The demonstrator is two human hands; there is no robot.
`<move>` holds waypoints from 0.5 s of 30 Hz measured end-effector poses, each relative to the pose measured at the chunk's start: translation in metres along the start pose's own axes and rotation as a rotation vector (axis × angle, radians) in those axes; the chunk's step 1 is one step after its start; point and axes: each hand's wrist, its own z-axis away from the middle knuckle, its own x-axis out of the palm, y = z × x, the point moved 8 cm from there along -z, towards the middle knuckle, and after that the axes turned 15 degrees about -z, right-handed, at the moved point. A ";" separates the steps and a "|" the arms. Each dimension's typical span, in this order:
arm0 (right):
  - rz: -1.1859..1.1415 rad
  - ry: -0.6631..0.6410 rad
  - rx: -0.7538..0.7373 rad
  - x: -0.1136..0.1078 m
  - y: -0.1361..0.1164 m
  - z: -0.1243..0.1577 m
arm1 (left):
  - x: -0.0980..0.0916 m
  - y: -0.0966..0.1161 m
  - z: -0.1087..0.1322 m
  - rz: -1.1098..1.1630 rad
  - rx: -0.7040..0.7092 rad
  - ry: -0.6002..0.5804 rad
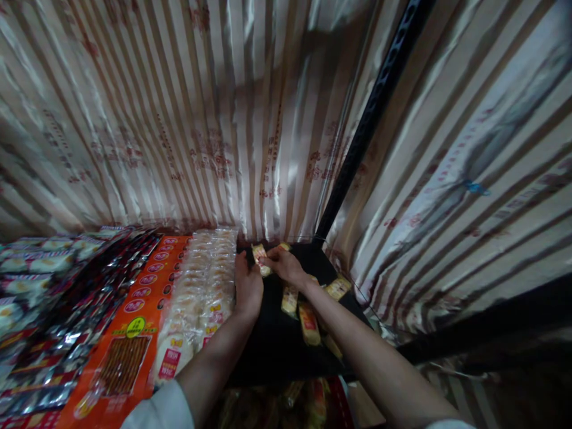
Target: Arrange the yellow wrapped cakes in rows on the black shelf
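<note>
Striped sheeting [192, 119] behind black shelf [263, 351]. Orange bag [154, 283] left, clear packets [203, 268] just right of it. Left hand [248, 287] beside clear packets, thumb and fingers apart. Right hand [286, 266] pinching small packet [260, 255] near shelf's back edge; loose packets [309, 325] toward right edge.

A flat black shelf [268, 351] is seen in the lower centre of the frame. Right of centre, small oblong yellow wrapped packets [309, 325] are scattered on it, one marked with a red label. Toward the left, a row of clear plastic packs of pale rounds [196, 292] is lined up front to back. Beside these, overlapping flat orange packets [147, 310] are laid. At the lower left, dark glossy packets [84, 322] are crowded together; farther left, white shiny packets [40, 260] are stacked.
</note>
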 end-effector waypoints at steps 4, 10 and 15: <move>-0.080 0.123 0.103 0.012 0.006 -0.026 | 0.012 0.003 -0.018 -0.043 0.031 -0.002; 0.004 0.104 0.145 0.036 0.000 -0.055 | 0.035 -0.012 -0.043 0.116 -0.069 -0.110; 0.091 0.104 0.162 0.044 -0.005 -0.064 | 0.040 -0.018 -0.066 0.217 -0.193 -0.122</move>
